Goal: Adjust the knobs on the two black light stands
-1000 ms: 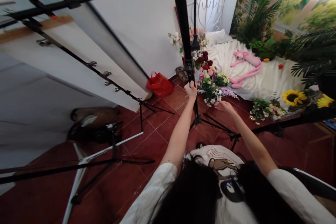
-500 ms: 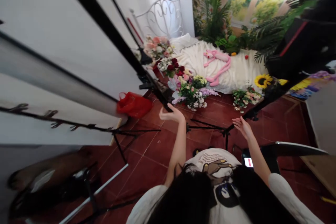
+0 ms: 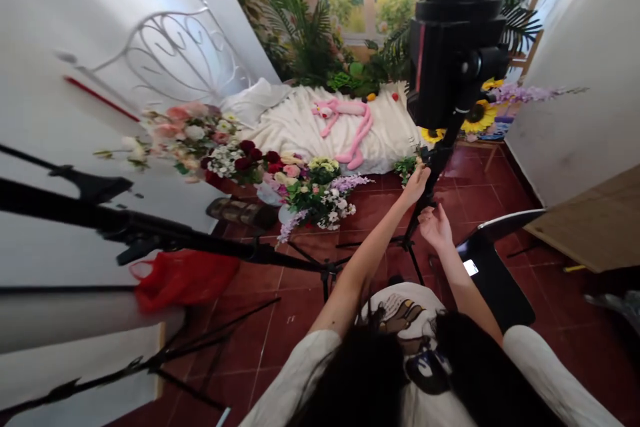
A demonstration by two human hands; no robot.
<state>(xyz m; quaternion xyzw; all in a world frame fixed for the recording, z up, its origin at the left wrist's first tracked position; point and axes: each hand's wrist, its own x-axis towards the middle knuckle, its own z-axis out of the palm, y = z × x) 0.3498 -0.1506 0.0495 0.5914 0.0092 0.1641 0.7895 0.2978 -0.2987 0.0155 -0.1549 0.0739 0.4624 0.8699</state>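
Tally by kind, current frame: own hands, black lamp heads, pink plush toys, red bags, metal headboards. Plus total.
Hands: 2 (left hand, right hand)
Black lamp head: 1
Pink plush toy: 1
Red bag: 1
Metal headboard: 1
Total: 6

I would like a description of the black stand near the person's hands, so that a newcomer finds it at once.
Start at the rumpled cream cloth and move toward the picture's right, to the left hand and right hand. The black stand rises just there. Unlike the long black pole at the picture's left, it shows a bulky black head on top.
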